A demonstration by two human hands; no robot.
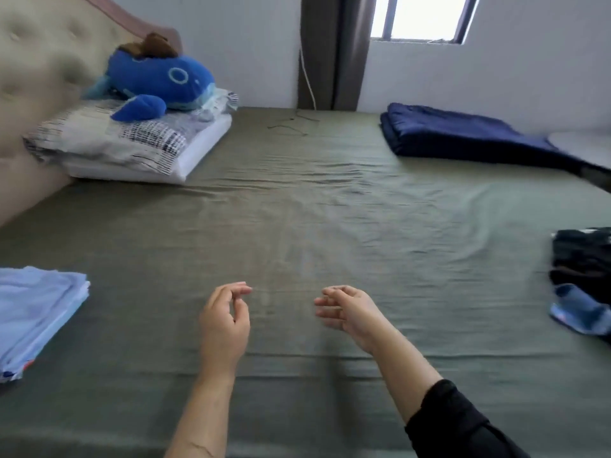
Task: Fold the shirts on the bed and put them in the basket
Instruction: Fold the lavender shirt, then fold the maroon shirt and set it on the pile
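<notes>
While hovering over the bed [297, 200], left hand [224, 320] and right hand [350, 312] are holding nothing, fingers loosely curled.

White walls [496, 74] fill the top of the frame, with a bright window [423, 16] at the upper right throwing daylight in and a dark grey curtain [334, 51] hanging just left of it, a thin white cord beside it. A tufted beige headboard [43, 57] with a pink edge stands at the upper left, and an olive-green sheet [297, 209] spreads, lightly creased, across the centre.
</notes>
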